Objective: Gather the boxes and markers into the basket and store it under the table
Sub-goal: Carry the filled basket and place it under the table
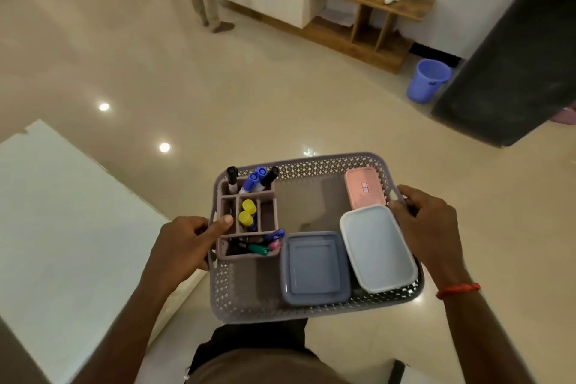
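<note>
A grey perforated plastic basket [246, 296] was held in the air above the glossy cream floor [249, 97], level and clear of any surface. The left hand [184, 246] was closed around the handle on the basket's left edge, with the thumb laid over the rim against the organiser. The right hand [427, 224] was closed around the handle on the right edge; a red thread band [458, 289] was seen on that wrist. A compartmented organiser [268, 221] was set against the basket's left wall. Black and blue markers [254, 179] stood upright in its far compartments, two yellow-capped markers [247, 212] in the middle compartment, and green, pink and blue markers [268, 245] lay tilted in the near compartment. A pink lidded box [364, 187] was placed in the far right corner of the basket. A white-lidded box [377, 248] was positioned along the right edge, tilted, its far end overlapping the pink box. A blue-grey lidded box [314, 268] was set at the near edge, just beside the white-lidded box and touching it. A white table [62, 212] was located to the left of the basket, apart from it. A blue bucket [428, 79] stood on the floor near a wooden TV unit [358, 28].
</note>
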